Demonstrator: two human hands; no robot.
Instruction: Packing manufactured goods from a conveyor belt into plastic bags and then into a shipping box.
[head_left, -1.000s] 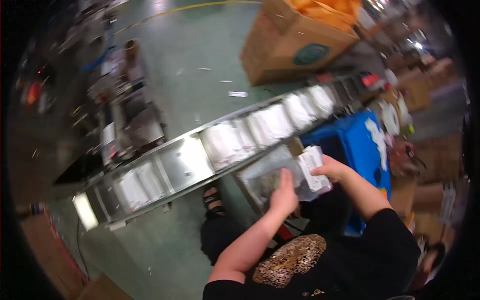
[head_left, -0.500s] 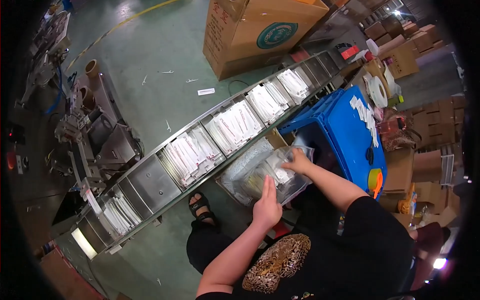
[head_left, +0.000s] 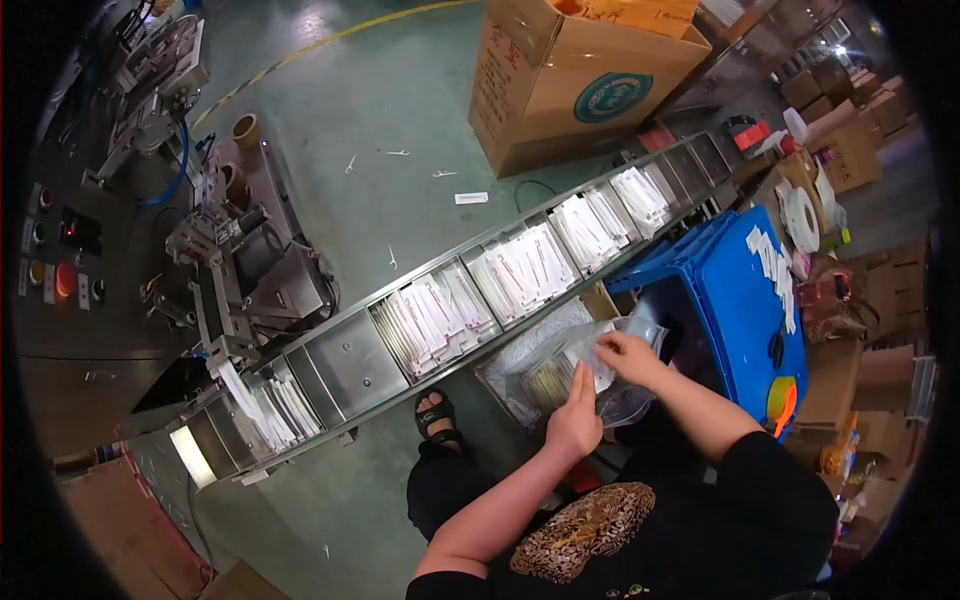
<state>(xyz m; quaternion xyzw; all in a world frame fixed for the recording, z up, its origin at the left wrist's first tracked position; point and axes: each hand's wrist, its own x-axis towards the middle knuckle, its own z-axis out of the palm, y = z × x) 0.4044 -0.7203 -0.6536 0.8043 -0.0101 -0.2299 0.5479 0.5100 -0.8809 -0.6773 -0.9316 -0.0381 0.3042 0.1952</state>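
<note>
Green-grey workshop floor [head_left: 400,90], glossy, with a curved yellow line near the top and a few scraps of white paper lying loose on it. Long steel conveyor of shallow trays [head_left: 470,300] runs diagonally from lower left to upper right; most trays carry fanned stacks of slim white sachets [head_left: 525,268], one tray near the lower end is bare metal. Grey packing machine [head_left: 235,270] with cardboard roll cores on top stands at the conveyor's left end, a control panel with coloured buttons [head_left: 50,250] further left. Large brown cardboard carton with a round teal mark [head_left: 580,85] sits on the floor beyond the conveyor. Blue plastic crate [head_left: 740,300] stands at the person's right, white slips along its top face and an orange-and-yellow object at its near corner. More cartons are stacked at the far right.

Person seated, seen from above, black top with a leopard-print patch, sandalled foot [head_left: 435,415] on the floor below the conveyor.

Clear plastic bag [head_left: 560,365] lies just this side of the conveyor, between it and the person's lap, partly filled with white sachets. Left hand [head_left: 577,415] rests flat against the bag's near side, fingers straight and together, pressing rather than gripping. Right hand [head_left: 632,357] is at the bag's upper right edge, fingers curled and pinching the plastic film there; whether they also grip a sachet cannot be made out.
</note>
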